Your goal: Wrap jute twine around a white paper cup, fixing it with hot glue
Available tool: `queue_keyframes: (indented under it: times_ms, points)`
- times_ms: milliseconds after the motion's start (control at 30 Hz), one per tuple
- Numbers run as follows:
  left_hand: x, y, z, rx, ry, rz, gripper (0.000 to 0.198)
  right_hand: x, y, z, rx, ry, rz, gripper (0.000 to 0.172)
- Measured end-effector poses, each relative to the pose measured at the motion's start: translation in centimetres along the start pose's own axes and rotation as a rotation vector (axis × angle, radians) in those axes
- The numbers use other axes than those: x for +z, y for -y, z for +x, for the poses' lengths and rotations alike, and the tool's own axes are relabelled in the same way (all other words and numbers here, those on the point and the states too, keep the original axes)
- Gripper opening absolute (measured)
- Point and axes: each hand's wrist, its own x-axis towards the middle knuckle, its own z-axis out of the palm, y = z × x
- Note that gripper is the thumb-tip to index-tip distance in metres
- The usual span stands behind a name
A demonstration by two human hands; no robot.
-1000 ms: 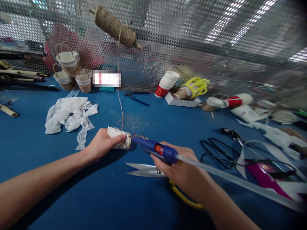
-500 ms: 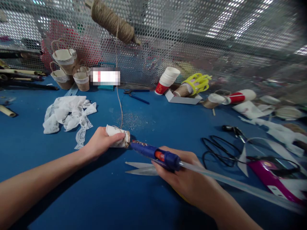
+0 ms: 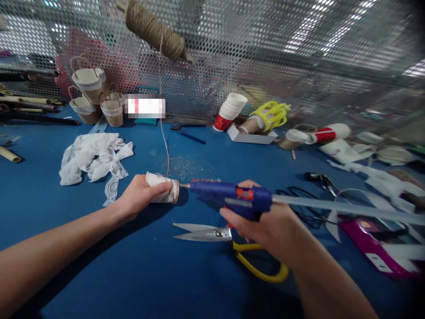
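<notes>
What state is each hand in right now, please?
Left hand: closed, holding a white paper cup on its side.
Right hand: closed around a blue glue gun.

Craft workshop, twine spool (image 3: 154, 31), glue gun (image 3: 215, 191), scissors (image 3: 209, 235), lace scraps (image 3: 91, 155), perforated metal partition (image 3: 206, 53)

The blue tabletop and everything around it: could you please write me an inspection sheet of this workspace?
Surface: blue tabletop, crumbs scattered beyond the white cup.
Work items: white cup held sideways; blue glue gun with its nozzle at the cup's end, contact unclear; twine runs down to the cup from a spool.
Clutter: open yellow-handled scissors, crumpled lace, pliers.
Hands: left hand grips the cup, right hand the glue gun.
Cables: black cable in loops at right, near a magenta box.
Surroundings: perforated screen behind; handled cups stacked at left.
</notes>
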Motion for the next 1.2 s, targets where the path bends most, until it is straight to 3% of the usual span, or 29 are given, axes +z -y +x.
queue_keyframes:
  times_ms: [167, 267, 367, 633, 767, 900, 933, 1033, 1133, 1200]
  points:
    - [-0.2, -0.3, -0.1, 0.013, -0.025, -0.066, 0.023, -1.2, -1.8, 2.9, 0.155, -0.172, 0.030, 0.031]
    - [-0.3, -0.5, -0.5, 0.075, -0.034, -0.044, 0.022, -0.7, -3.1, 4.7, 0.264, -0.097, 0.154, 0.037]
    - [-0.3, -1.0, -1.2, 0.147, -0.025, -0.013, 0.023, 0.3, -3.9, 6.3, 0.287, -0.035, 0.138, 0.035]
    - [-0.6, -2.4, -2.9, 0.317, -0.030, 0.100, 0.026, 2.1, -4.8, 9.6, 0.226, -0.169, -0.160, 0.024]
    - [-0.3, -2.6, -3.5, 0.390, -0.015, 0.161, 0.021, 2.1, -2.6, 8.7, 0.117, -0.202, -0.197, 0.019]
    - [0.2, -2.1, -4.1, 0.531, 0.065, 0.319, 0.017, 2.2, 1.4, 6.5, -0.109, 0.078, -0.042, 0.039]
    - [0.3, -1.9, -4.2, 0.588, 0.081, 0.381, 0.018, 2.4, 2.3, 6.1, -0.172, 0.247, 0.138, 0.046]
    - [0.6, -1.3, -4.5, 0.831, 0.111, 0.548, 0.021, 3.4, 3.9, 5.2, -0.143, 0.556, 0.525, 0.056]
    - [0.7, -1.1, -4.7, 0.938, 0.132, 0.618, 0.020, 4.2, 4.1, 4.8, -0.089, 0.575, 0.813, 0.034]
    - [0.6, -1.3, -4.6, 0.807, 0.172, 0.564, 0.020, 4.2, 4.1, 4.6, -0.093, 0.441, 0.906, 0.021]
